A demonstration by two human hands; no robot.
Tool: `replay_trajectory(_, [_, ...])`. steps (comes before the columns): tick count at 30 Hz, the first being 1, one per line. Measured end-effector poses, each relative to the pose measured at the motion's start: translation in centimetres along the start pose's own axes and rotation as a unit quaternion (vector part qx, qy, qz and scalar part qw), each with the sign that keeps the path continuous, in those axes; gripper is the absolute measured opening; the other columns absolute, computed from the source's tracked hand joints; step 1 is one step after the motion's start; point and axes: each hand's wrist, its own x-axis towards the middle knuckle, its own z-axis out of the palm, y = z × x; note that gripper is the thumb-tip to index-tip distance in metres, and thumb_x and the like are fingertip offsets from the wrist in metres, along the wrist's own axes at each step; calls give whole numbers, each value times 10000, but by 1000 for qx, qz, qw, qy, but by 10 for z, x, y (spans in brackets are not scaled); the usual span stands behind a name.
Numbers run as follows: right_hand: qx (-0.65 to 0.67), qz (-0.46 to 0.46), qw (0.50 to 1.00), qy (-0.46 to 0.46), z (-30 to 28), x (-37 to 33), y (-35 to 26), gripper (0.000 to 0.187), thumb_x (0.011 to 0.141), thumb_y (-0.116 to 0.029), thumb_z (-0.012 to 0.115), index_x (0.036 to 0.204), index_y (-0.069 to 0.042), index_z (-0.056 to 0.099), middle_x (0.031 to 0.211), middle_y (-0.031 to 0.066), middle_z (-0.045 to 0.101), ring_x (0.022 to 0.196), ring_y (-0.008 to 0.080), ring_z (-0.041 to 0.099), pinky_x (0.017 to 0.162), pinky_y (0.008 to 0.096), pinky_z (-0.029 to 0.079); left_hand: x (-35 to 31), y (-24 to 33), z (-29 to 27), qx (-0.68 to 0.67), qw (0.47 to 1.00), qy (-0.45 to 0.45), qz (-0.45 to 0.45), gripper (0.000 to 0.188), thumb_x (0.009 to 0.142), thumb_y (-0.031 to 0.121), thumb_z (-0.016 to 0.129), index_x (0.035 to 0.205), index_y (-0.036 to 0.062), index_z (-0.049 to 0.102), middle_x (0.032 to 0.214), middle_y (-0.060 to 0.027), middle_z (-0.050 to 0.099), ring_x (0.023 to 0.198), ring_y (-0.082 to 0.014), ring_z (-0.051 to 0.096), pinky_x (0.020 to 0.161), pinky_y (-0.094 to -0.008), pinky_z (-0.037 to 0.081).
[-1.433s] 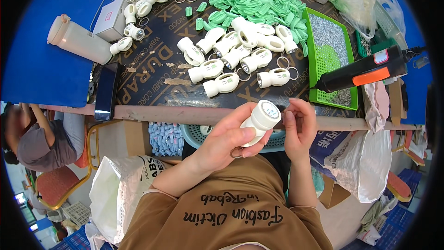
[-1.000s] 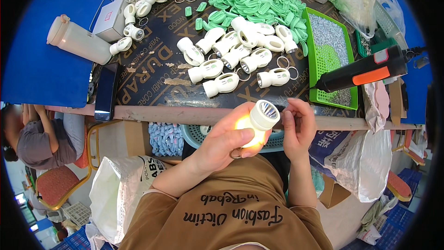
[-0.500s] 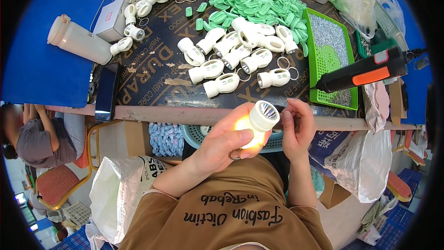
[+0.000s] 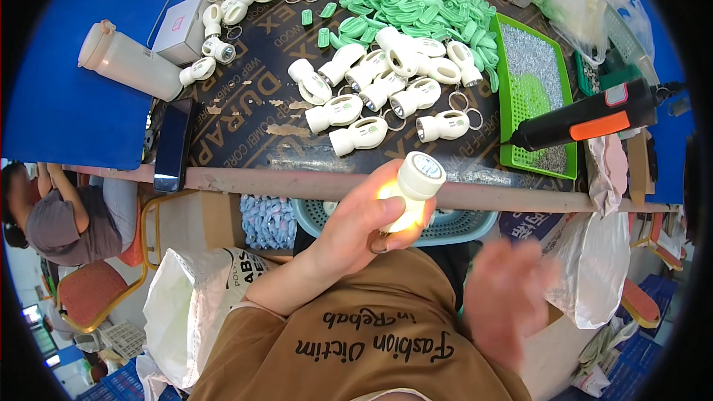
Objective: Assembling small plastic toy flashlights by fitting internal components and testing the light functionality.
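My left hand [image 4: 355, 224] is wrapped round a small white flashlight [image 4: 420, 178], held upright in front of the table edge. Its body glows yellow between my fingers, and a metal key ring shows below the thumb. My right hand [image 4: 509, 293] is off to the right, apart from the flashlight and smeared by motion, so its fingers cannot be read. Several similar white flashlights [image 4: 356, 135] with key rings lie on the dark table [image 4: 297, 160], beside a heap of green plastic pieces [image 4: 423, 7].
On the right, a black and orange electric screwdriver [image 4: 594, 122] lies across a green tray [image 4: 572, 167] of small metal parts. A bottle [image 4: 126, 63], a phone [image 4: 174, 145] and more flashlights are on the left. A blue basket [image 4: 475, 226] sits below the edge. Another person [image 4: 67, 219] sits far left.
My right hand has moved away from beside the flashlight, down and to the right. The flashlight in my left hand has tipped and shifted slightly up and left.
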Motion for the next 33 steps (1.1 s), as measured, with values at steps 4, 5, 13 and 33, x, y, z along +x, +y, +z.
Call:
replay_trajectory(4, [245, -11, 964, -107, 11, 8, -32, 379, 716, -316, 773, 1074, -243, 671, 1152, -54, 494, 990, 207, 458, 810, 451, 373, 0, -1, 5, -2, 1000, 12, -1, 384, 883, 279, 489, 1172, 38, 412, 892, -63, 526, 553, -53, 381, 454, -175, 237])
replay_trajectory(5, [269, -27, 955, -125, 16, 10, -31, 413, 728, -311, 768, 1116, -245, 645, 1172, -57, 505, 1023, 204, 459, 828, 472, 373, -2, -1, 4, -2, 1000, 14, -1, 382, 883, 280, 489, 1169, 38, 413, 889, -61, 525, 549, -51, 378, 452, -175, 234])
replay_trajectory(13, [232, 127, 964, 38, 62, 18, -72, 306, 790, -316, 712, 1080, -258, 635, 1071, -5, 557, 1012, 171, 490, 833, 517, 384, -2, 0, 3, -6, 1000, 10, -7, 380, 881, 273, 483, 1170, 36, 415, 880, -57, 523, 542, -45, 371, 448, -175, 227])
replay_trajectory(33, [248, 61, 966, 32, 58, 27, -66, 197, 769, -190, 726, 954, -169, 663, 1012, -152, 577, 1055, 168, 506, 865, 499, 359, -2, 2, 4, -9, 1000, -5, 1, 400, 873, 275, 497, 1177, 32, 404, 909, -76, 530, 541, -53, 363, 458, -174, 234])
